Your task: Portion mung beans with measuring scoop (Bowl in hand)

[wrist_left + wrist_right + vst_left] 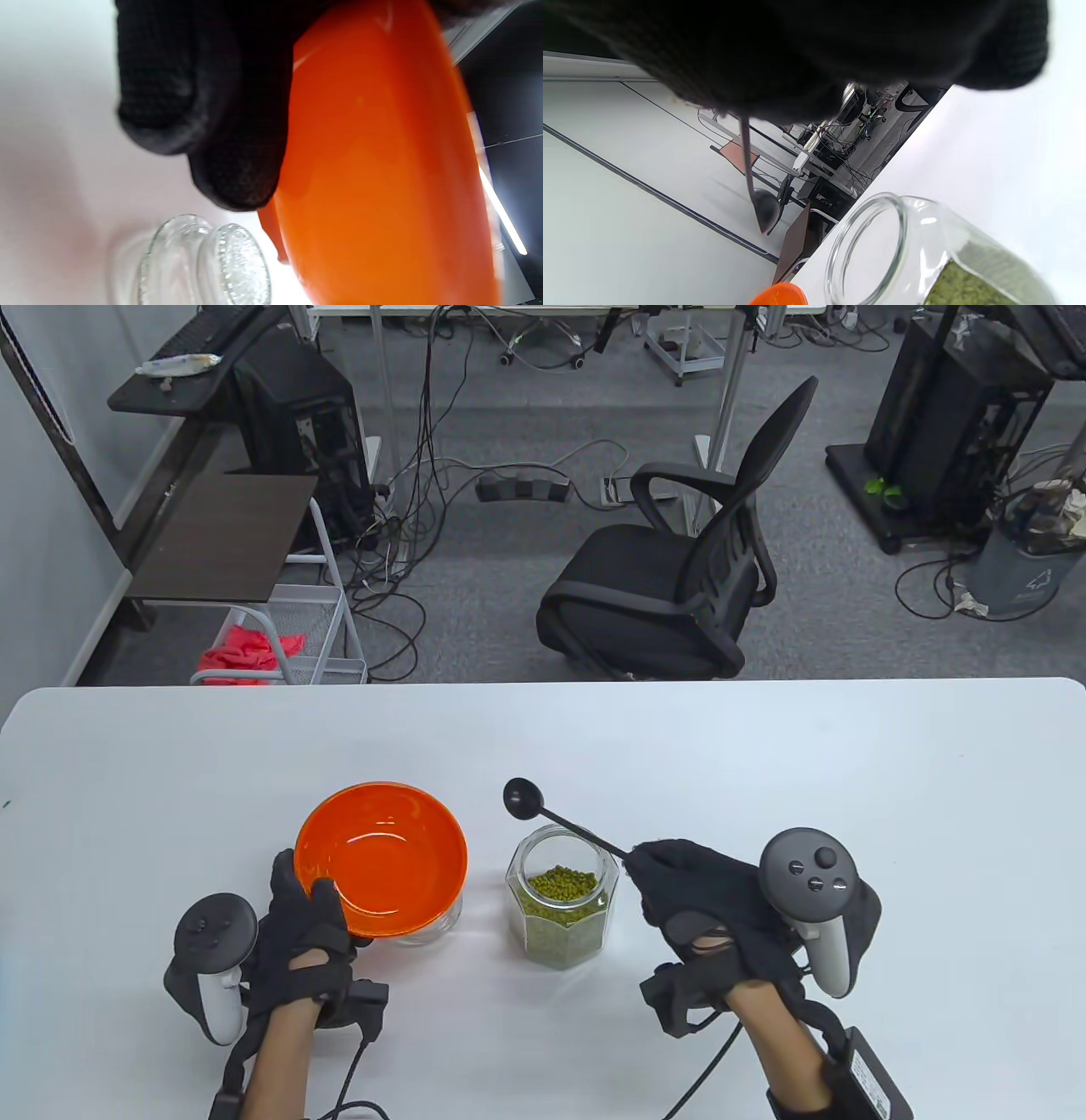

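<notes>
My right hand [721,899], nearest the camera at the desk's front edge, is closing around the handle end of the black measuring scoop [560,819], with the fingers curled tight about it. The scoop's round head is hanging above the desk just beyond the jar, and I cannot tell whether anything is in it. In the right wrist view the thin handle is running out from under my glove to the dark scoop head.

Just left of that hand the glass jar [562,908] is standing upright on the white desk [764,746], lid off, mouth open. Green mung beans [562,885] are filling it roughly to the shoulder.

My left hand [305,937] is gripping the orange bowl [382,858] by its near rim, thumb over the edge inside and fingers underneath. The bowl is tilting a little toward me, and its inside is showing only glossy orange. In the left wrist view my gloved fingers [237,127] are pressing against the bowl's underside, and a clear glass lid [203,262] is lying on the desk below it.
</notes>
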The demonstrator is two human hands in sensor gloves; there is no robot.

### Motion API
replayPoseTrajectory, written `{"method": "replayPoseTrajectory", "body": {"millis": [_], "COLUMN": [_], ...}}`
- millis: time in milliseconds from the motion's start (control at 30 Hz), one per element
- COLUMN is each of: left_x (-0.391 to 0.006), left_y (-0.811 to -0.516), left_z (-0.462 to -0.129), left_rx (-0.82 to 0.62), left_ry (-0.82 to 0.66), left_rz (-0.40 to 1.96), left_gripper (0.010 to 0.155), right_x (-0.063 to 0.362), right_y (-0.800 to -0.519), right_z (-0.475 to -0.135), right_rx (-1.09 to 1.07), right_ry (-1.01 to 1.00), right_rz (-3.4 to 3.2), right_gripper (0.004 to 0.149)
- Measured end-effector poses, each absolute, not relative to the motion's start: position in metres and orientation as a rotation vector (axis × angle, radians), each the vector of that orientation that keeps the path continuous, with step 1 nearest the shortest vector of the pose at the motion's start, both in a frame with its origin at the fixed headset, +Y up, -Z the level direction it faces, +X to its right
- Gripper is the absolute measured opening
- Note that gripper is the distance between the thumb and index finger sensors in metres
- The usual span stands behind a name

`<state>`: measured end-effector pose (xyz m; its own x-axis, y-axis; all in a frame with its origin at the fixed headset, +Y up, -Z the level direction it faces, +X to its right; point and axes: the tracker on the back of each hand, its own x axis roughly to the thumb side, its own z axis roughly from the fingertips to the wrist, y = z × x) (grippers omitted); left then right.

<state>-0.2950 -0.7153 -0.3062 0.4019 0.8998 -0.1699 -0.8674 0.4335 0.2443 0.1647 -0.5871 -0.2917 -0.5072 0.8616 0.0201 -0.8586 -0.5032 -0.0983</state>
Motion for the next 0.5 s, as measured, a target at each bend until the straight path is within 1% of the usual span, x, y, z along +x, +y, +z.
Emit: {"method": "replayPoseTrajectory", "body": {"millis": [200,300,500], "left_x": [-0.296,-0.295,-0.291], "left_y": [-0.726,-0.729,-0.732], "left_z": [-0.308,-0.308,-0.308], "left_rx": [0.094,0.078,0.067], "left_ry": [0.301,0.309,0.284], "left_rz": [1.099,1.095,1.098], "left_gripper": [0.067,0.066,0.066], "right_x": [0.178,0.18,0.168], "right_y": [-0.58,-0.574,-0.566], "right_z": [-0.29,-0.291,-0.298], "right_rx": [-0.056,-0.037,-0.012], "right_ry": [-0.163,-0.144,-0.135], "right_rz": [2.163,2.211,2.347], "right_gripper": [0.038,0.038,0.038]}}
